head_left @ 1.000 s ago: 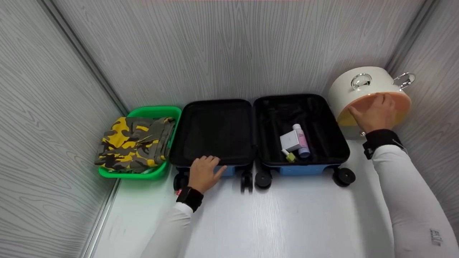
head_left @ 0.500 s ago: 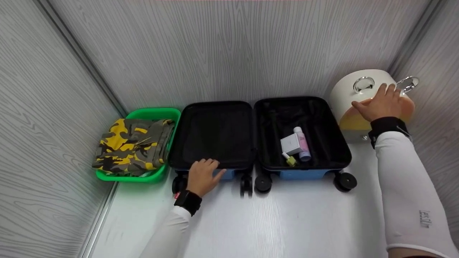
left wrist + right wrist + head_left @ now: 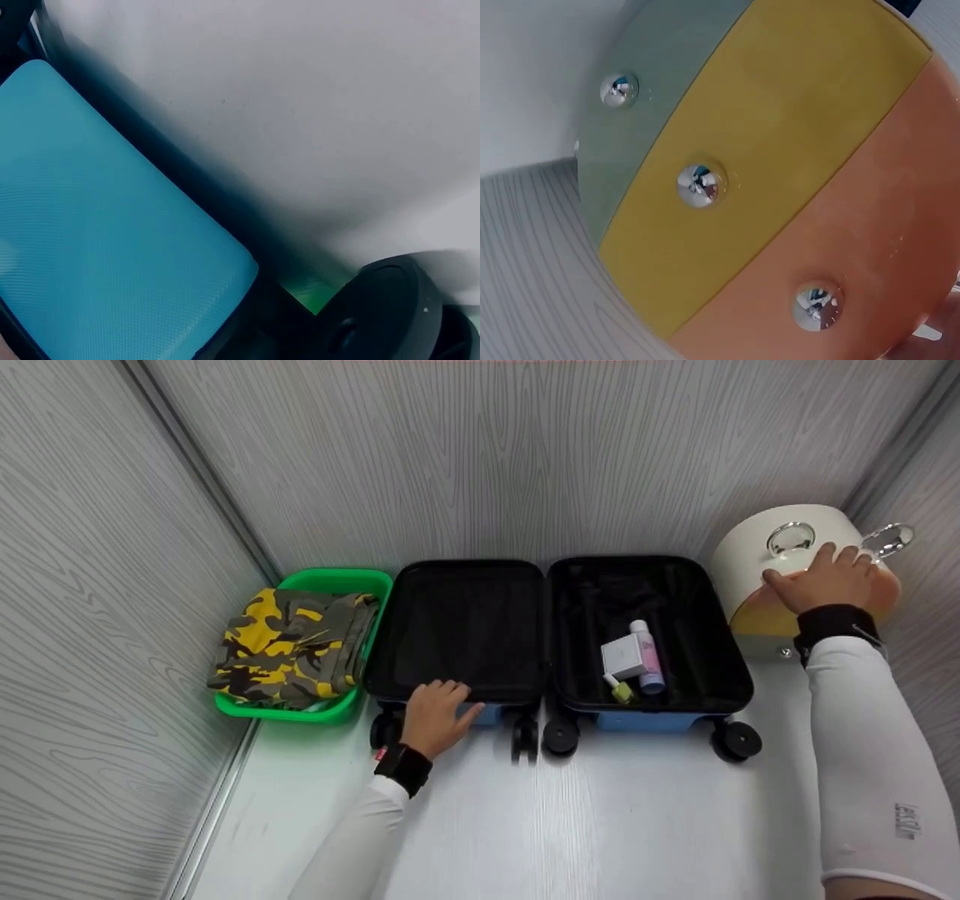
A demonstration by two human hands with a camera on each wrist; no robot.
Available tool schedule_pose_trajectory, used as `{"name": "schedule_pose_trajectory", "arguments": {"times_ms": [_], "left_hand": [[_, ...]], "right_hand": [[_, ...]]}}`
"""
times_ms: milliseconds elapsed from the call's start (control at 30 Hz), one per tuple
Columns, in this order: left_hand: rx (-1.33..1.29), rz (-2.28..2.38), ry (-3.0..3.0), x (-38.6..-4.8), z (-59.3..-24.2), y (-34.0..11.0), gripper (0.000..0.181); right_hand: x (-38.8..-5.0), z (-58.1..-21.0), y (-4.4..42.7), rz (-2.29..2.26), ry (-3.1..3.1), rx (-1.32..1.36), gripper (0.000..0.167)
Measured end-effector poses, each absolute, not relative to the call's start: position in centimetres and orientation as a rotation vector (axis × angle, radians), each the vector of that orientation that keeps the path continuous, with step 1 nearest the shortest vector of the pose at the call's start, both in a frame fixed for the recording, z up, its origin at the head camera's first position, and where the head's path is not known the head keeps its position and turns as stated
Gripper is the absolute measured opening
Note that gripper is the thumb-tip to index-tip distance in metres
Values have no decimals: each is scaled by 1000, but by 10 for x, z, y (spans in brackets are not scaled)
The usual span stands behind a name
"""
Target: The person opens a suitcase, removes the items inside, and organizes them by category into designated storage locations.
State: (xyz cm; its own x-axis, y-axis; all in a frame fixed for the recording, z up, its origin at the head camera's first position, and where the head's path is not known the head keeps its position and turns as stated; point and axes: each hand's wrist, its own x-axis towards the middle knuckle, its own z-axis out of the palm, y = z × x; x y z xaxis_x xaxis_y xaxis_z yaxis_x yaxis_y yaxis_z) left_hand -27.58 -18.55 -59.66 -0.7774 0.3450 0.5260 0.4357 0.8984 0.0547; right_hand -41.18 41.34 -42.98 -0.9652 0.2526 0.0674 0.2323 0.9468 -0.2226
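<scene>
On the front rim of the left half of an opened suitcase (image 3: 469, 630) rests my left hand (image 3: 435, 718), fingers lying over the black edge. The suitcase's blue shell (image 3: 112, 225) fills the left of the left wrist view. At the far right, my right hand (image 3: 831, 585) touches the upper front of a white round container (image 3: 750, 544), its fingers spread and its palm over the orange band. In the right wrist view the container's front shows green, yellow (image 3: 780, 120) and orange bands with round silver knobs.
The suitcase's right half (image 3: 694, 645) holds a white box (image 3: 622, 658), a pink and blue bottle (image 3: 649, 664) and a small green bottle (image 3: 621, 691). A green basket (image 3: 337, 579) with folded camouflage cloth (image 3: 292, 645) stands left. Black wheels (image 3: 738, 741) stick out in front.
My right hand has moved up from the container's orange front to its upper edge. The left hand has stayed on the suitcase rim, while the whole head view has shifted slightly.
</scene>
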Motion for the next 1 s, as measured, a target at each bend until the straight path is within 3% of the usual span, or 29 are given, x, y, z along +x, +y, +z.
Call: {"name": "schedule_pose_trajectory", "arguments": {"times_ms": [600,1000], "left_hand": [[-523,-281,-2584,-291,-604,-186,39],[-535,-271,-2565,-299,-607,-186,40]], "right_hand": [[-400,-432,411,249,-2999,-298,114],[-368,-439,407,233,-2932,-277,109]]}}
